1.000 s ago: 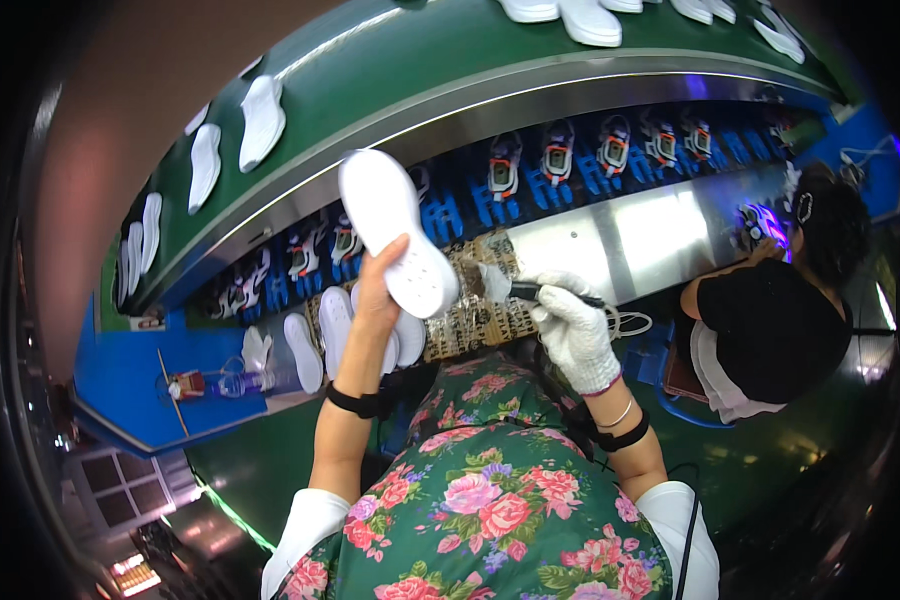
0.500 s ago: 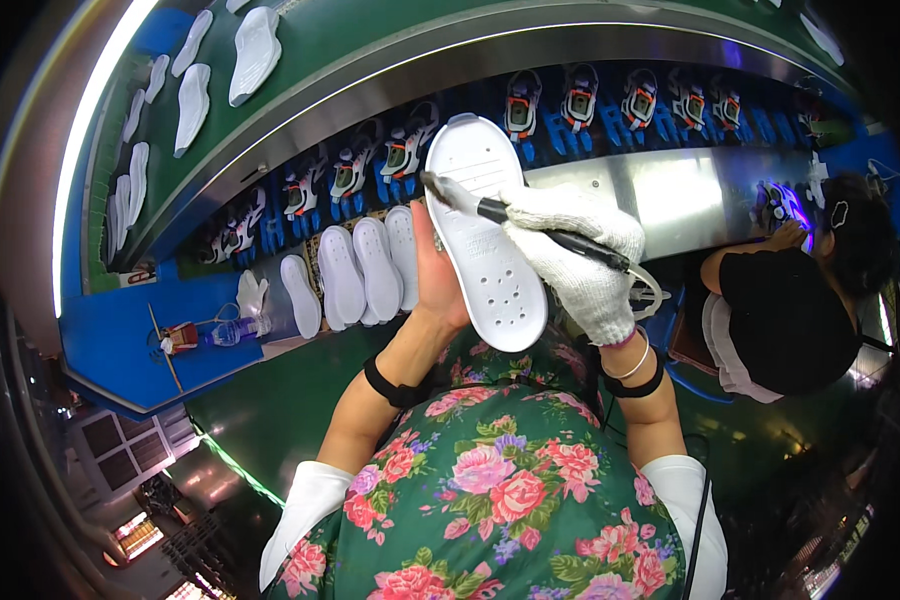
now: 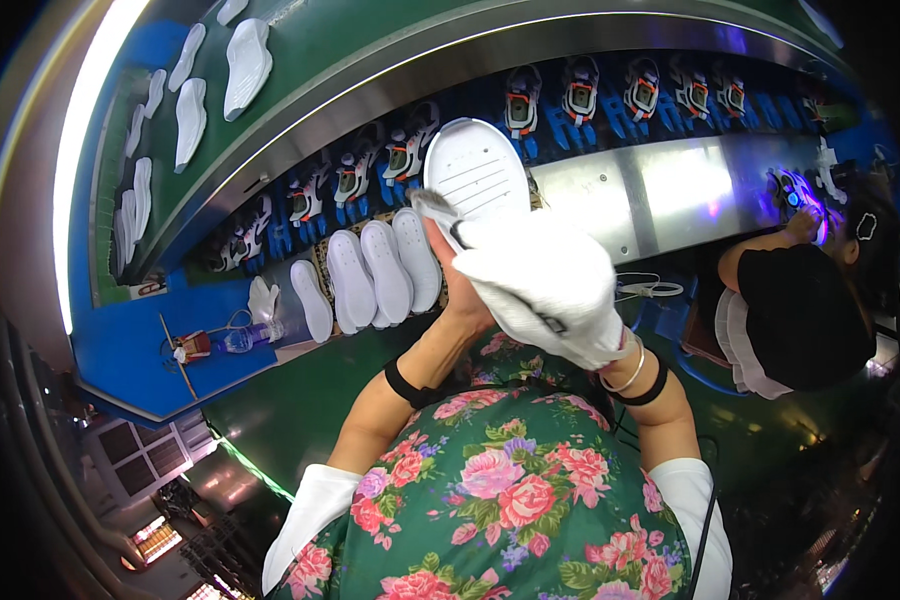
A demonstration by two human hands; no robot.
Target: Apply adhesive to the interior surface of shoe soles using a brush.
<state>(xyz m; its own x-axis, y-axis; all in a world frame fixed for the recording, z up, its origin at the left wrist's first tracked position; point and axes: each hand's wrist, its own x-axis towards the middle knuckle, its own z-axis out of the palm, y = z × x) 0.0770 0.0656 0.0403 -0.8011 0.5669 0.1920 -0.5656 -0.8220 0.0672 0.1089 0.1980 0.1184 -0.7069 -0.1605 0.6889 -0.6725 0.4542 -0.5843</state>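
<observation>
A white shoe sole [image 3: 475, 172] is held upright before me, its lined inner face toward me. My bare left hand [image 3: 462, 298] grips its left edge from below. In a white knitted glove, my right hand [image 3: 555, 285] crosses the sole's lower half and hides it. Its fingers are closed round a brush [image 3: 434, 206] with a tube or cord at its back end. The bristles lie at the sole's left edge, near my left fingertips; most of the handle is covered by the glove. Just left of my left hand stand several white soles [image 3: 348, 278] in a row.
Partly made shoes [image 3: 522, 105] stand on blue holders along the line. Behind runs a green conveyor [image 3: 315, 50] carrying white soles. A bottle [image 3: 240, 340] lies on the blue table [image 3: 120, 350]. At the right, a co-worker [image 3: 800, 310] handles a shoe under violet light.
My right hand has moved left and turned over the sole, covering its lower half. The brush has gone from the sole's face to its left edge.
</observation>
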